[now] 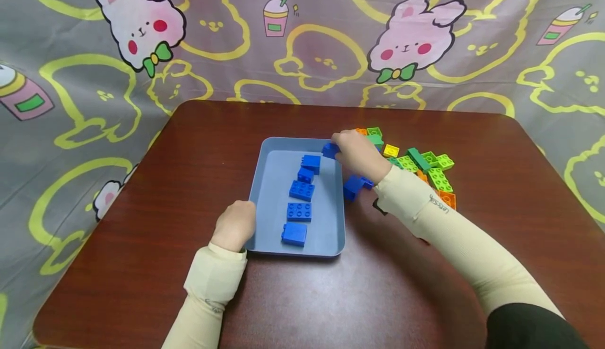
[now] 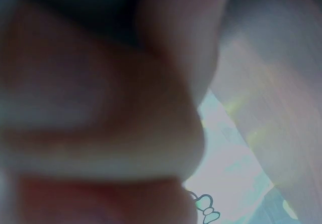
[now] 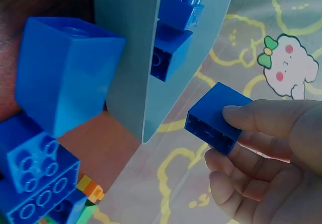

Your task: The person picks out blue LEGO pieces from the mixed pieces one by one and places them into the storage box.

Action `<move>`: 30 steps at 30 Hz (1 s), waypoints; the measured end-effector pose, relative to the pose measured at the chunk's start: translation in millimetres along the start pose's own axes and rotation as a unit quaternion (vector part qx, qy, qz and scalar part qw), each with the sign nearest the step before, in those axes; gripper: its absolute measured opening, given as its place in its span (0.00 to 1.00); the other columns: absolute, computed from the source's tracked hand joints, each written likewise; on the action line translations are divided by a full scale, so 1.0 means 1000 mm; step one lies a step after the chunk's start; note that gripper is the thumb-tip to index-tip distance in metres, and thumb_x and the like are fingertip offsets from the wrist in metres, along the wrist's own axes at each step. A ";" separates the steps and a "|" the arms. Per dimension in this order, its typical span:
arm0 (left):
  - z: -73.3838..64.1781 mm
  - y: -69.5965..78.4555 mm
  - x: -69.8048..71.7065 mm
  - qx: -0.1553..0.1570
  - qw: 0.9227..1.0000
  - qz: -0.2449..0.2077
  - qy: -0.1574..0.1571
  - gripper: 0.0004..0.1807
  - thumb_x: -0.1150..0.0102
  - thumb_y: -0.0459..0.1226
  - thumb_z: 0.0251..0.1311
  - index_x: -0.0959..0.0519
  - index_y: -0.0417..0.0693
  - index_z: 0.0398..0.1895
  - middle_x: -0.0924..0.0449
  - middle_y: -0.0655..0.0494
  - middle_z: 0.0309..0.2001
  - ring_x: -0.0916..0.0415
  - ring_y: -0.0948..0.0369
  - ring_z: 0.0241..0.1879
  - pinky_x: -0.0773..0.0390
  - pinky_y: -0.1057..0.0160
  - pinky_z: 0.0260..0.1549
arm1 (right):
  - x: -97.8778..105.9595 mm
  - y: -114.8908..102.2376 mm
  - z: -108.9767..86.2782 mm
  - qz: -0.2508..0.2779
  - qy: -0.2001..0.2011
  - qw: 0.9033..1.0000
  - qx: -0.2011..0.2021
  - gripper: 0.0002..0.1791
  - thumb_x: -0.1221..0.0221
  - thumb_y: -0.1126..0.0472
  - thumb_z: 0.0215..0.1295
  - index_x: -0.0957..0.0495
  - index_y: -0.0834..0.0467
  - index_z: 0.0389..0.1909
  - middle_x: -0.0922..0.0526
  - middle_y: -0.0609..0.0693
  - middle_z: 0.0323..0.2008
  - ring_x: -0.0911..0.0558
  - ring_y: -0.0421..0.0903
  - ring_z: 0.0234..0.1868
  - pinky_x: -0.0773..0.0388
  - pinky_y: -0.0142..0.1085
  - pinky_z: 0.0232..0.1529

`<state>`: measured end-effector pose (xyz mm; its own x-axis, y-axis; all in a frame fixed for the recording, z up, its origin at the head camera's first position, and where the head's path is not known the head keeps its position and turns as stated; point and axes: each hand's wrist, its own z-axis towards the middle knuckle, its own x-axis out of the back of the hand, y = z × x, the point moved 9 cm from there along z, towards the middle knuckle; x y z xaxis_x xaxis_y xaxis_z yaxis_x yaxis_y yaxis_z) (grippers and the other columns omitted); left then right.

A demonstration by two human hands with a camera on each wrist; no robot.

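My right hand (image 1: 361,154) pinches a blue toy brick (image 3: 214,116) between thumb and fingers. In the head view that brick overlaps the far right corner of a grey-blue tray (image 1: 264,181). Inside the tray, several blue bricks (image 1: 299,212) lie in a rough column. My left hand (image 1: 235,226) grips the tray's left rim near its front corner, with fingers curled. The left wrist view holds mostly blurred, dark curled fingers (image 2: 100,108). Just outside the tray's right wall, another blue brick (image 1: 352,187) rests on the table, large in the right wrist view.
To the right of the tray lies a loose pile of bricks: green ones (image 1: 418,160), lime ones (image 1: 440,180), a yellow one (image 1: 390,151) and orange ones (image 1: 447,199). The dark brown table (image 1: 198,144) ends at a patterned cloth (image 1: 326,54) behind it.
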<state>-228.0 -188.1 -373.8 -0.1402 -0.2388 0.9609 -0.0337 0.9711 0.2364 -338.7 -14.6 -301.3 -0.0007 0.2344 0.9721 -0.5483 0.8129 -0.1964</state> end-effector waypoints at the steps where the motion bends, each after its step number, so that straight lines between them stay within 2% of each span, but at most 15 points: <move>1: 0.000 0.000 0.000 -0.001 1.000 0.002 0.001 0.13 0.60 0.23 0.57 0.22 0.32 0.25 0.23 0.38 0.27 0.24 0.49 0.26 0.25 0.52 0.20 | 0.000 -0.001 0.002 -0.002 0.002 1.000 0.002 0.15 0.39 0.68 0.53 0.24 0.67 0.43 0.21 0.60 0.38 0.23 0.53 0.38 0.25 0.42 0.41; 8: 0.001 0.000 -0.001 -0.001 1.000 0.001 0.000 0.13 0.59 0.22 0.57 0.22 0.32 0.25 0.23 0.38 0.28 0.24 0.48 0.27 0.25 0.52 0.20 | -0.007 -0.003 0.015 -0.025 -0.005 1.000 -0.001 0.16 0.39 0.67 0.54 0.24 0.66 0.45 0.22 0.60 0.39 0.24 0.53 0.40 0.26 0.42 0.42; 18: 0.000 -0.002 -0.001 0.008 1.000 -0.001 0.001 0.13 0.59 0.23 0.57 0.21 0.31 0.27 0.23 0.37 0.30 0.24 0.48 0.28 0.25 0.51 0.20 | -0.017 -0.006 0.030 -0.040 -0.008 0.999 0.008 0.12 0.41 0.69 0.55 0.23 0.65 0.42 0.21 0.59 0.38 0.23 0.52 0.38 0.25 0.41 0.39; 30: 0.002 -0.004 -0.002 0.009 1.000 -0.005 -0.002 0.13 0.59 0.23 0.57 0.21 0.32 0.27 0.23 0.38 0.29 0.24 0.49 0.27 0.26 0.52 0.19 | -0.026 0.003 0.051 -0.028 -0.034 0.999 -0.020 0.11 0.43 0.69 0.56 0.23 0.65 0.42 0.21 0.58 0.38 0.24 0.51 0.37 0.25 0.41 0.40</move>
<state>-229.9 -191.1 -377.4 -0.1432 -0.2485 0.9580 -0.0520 0.9685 0.2435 -382.6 -45.7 -320.7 -0.0280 0.1531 0.9878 -0.5156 0.8444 -0.1455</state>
